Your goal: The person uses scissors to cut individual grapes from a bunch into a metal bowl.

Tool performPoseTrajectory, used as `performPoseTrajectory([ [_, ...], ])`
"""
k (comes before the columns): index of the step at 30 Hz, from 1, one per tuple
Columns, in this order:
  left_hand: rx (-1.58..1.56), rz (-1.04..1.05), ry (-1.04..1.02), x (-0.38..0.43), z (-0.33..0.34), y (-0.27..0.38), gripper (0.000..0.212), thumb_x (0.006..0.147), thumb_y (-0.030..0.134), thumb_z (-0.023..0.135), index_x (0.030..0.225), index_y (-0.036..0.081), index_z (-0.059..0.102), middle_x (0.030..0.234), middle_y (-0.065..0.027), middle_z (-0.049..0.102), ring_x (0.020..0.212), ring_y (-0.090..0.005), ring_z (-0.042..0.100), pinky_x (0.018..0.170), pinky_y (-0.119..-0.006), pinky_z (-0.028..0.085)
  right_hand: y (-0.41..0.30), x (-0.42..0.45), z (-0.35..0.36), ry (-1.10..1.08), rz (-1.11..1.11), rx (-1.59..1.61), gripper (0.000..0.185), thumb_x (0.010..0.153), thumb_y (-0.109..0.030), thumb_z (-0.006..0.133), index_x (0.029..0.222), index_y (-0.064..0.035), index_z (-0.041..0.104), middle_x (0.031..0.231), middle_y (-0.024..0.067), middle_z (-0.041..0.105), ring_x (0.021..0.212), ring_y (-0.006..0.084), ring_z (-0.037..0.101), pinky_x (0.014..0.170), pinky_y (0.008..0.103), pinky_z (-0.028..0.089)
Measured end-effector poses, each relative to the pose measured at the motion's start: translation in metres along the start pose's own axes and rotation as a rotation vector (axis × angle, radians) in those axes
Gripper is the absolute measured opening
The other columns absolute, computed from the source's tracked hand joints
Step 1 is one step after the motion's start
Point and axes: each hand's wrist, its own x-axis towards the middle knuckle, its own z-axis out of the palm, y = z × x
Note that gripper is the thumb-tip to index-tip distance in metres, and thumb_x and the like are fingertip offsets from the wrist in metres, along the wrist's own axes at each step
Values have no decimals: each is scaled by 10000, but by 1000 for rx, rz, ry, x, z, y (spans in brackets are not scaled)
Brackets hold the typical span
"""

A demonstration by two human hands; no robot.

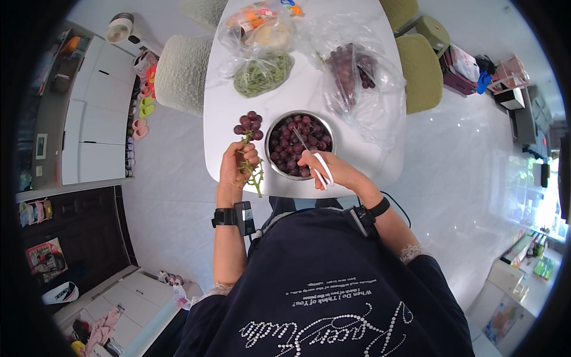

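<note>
My left hand (241,161) grips the green stem of a grape bunch, left of the bowl. A cluster of purple-red grapes (249,125) remains at the stem's far end, while the bare, branching stem (255,178) hangs out below my fist. In my right hand (335,168) is a pair of white-handled scissors (328,167), held over the bowl's right rim with the metal blades pointing up and left across the fruit. Beneath them stands a round stainless steel bowl (267,151), filled with loose purple-red grapes (285,145).
Beyond the bowl on the white table (308,96) lie a clear plastic bag of grapes (345,71), a bag of green vegetables (263,75) and another bag (272,35) with pale food inside. A cream chair (183,73) and an olive chair (419,73) flank the table.
</note>
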Motion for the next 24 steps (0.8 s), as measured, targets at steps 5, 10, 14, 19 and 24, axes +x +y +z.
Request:
performPoseTrajectory([
  [5,26,-39,-19,3,8,-15,84,853,123,506,892,52,487,693,-9,454,567,-98,419,515,-234,383,-4,4,10,-59,-48,-116,363,919,-419,519,936,-59,552,622,-4,480,498,82,515,463,224,408],
  [10,127,-45,-30,4,17,-22,117,869,125,508,953,44,497,750,-29,492,581,-101,452,526,-235,421,-5,1,16,35,-167,-418,383,891,-426,557,941,-47,563,652,37,538,503,119,526,490,252,402],
  [14,269,64,-19,6,15,-27,176,871,97,521,1037,44,495,848,-50,533,633,-122,535,567,-254,491,-13,-6,20,-26,-82,-347,498,875,-517,539,942,-24,573,638,66,549,517,151,569,511,272,418],
  [19,405,78,29,4,22,-33,224,881,82,546,1097,49,499,944,-56,567,814,-155,618,689,-297,566,-7,1,24,-90,3,-187,465,922,-504,443,924,-48,536,632,11,511,488,105,534,456,238,417],
  [24,440,77,20,3,23,-38,208,877,67,567,1083,57,539,969,-49,591,884,-155,611,725,-297,550,0,5,26,-129,29,48,662,895,-659,318,894,-31,528,574,17,502,442,122,524,422,245,416],
])
